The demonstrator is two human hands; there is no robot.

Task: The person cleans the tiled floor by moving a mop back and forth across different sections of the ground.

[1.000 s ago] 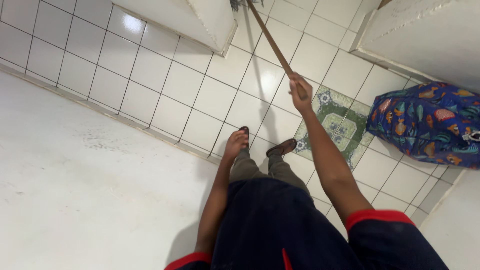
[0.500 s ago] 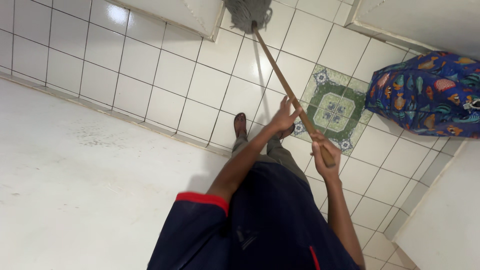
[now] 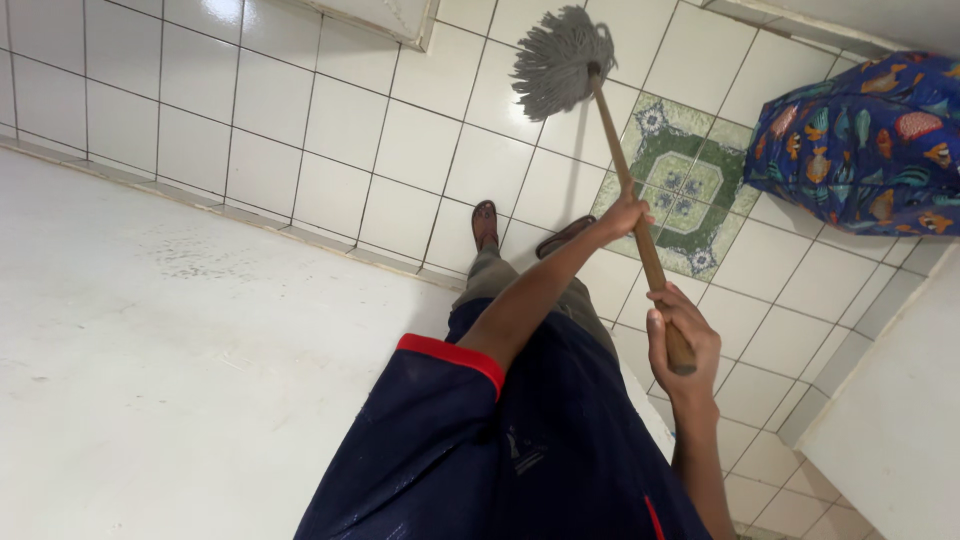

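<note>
Change: mop (image 3: 563, 62) head now fully in view, swung out over white floor tiles beyond the sandalled feet (image 3: 486, 222) | Meaning: stroke reaching forward | Grip: left hand (image 3: 622, 214) clenched mid-shaft, right hand (image 3: 682, 335) clenched at shaft end | Mop: grey strands, wooden shaft, beside green patterned tile (image 3: 682, 195).

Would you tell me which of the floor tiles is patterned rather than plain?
The green decorative tile behind the mop handle, beside the fish-print bag; every other tile is plain white.
</note>
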